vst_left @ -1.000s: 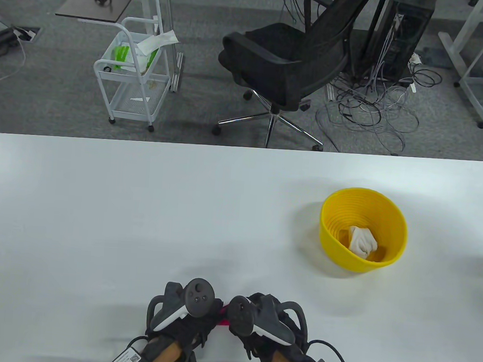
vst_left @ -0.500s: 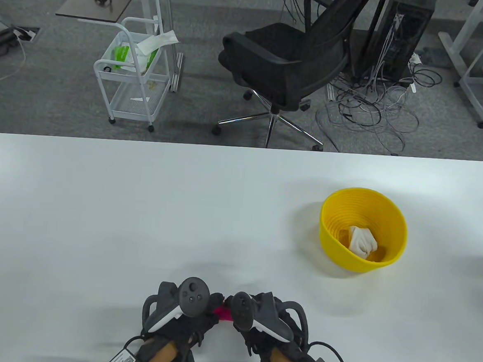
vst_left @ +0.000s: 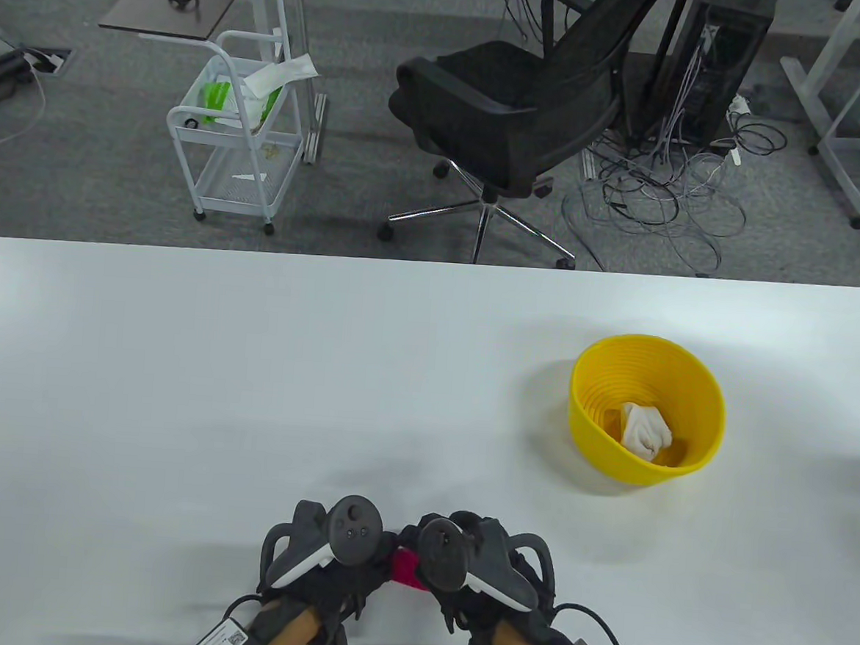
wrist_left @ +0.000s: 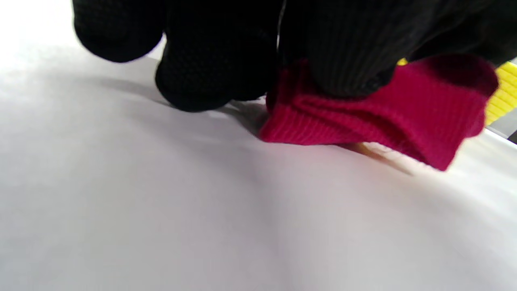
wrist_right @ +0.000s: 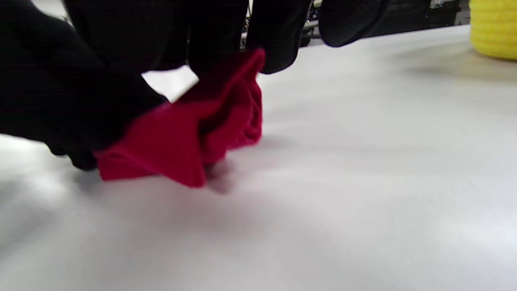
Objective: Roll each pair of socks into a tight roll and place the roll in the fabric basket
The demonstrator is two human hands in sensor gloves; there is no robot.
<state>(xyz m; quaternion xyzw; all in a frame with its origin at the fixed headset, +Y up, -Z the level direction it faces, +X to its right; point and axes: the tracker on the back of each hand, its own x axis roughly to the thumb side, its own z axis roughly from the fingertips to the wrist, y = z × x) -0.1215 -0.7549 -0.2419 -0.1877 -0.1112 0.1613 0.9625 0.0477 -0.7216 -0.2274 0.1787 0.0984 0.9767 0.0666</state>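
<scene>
A red sock roll (vst_left: 406, 565) lies on the white table near its front edge, squeezed between both gloved hands. My left hand (vst_left: 355, 553) grips its left side; in the left wrist view the ribbed red sock roll (wrist_left: 375, 117) bulges out under black fingers (wrist_left: 343, 60). My right hand (vst_left: 450, 559) pinches the other side; the right wrist view has the red sock roll (wrist_right: 190, 137) folded under curled fingers (wrist_right: 278, 44). The yellow basket (vst_left: 710, 423) stands to the right, farther back, with a white sock roll (vst_left: 643, 429) inside.
The white table (vst_left: 250, 369) stretches wide to the left and back. Beyond its far edge stand a black office chair (vst_left: 518, 115), a white wire cart (vst_left: 237, 132) and a tangle of cables (vst_left: 667, 192) on the floor.
Both hands shifted slightly while working the red sock; the right hand turned inward and more of the red fabric shows between them now. The basket has not moved.
</scene>
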